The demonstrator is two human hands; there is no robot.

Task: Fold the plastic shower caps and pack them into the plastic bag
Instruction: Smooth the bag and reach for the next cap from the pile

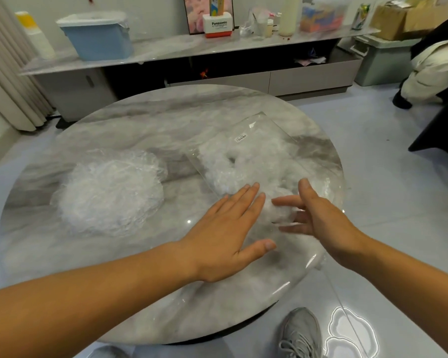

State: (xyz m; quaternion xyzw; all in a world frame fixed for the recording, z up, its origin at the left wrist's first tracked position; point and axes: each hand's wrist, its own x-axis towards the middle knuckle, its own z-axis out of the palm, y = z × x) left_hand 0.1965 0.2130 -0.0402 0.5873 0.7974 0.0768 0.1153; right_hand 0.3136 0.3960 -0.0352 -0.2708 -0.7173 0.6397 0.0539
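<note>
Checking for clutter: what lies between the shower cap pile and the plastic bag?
Head view: only bare tabletop between the shower cap pile and the plastic bag.

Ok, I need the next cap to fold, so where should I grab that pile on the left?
Probably pinch the right edge of the pile, coming in low from the right with the left hand, which is nearest. It lies flat, limp and crinkled, so its thin edge offers a better grip than its top.
</note>
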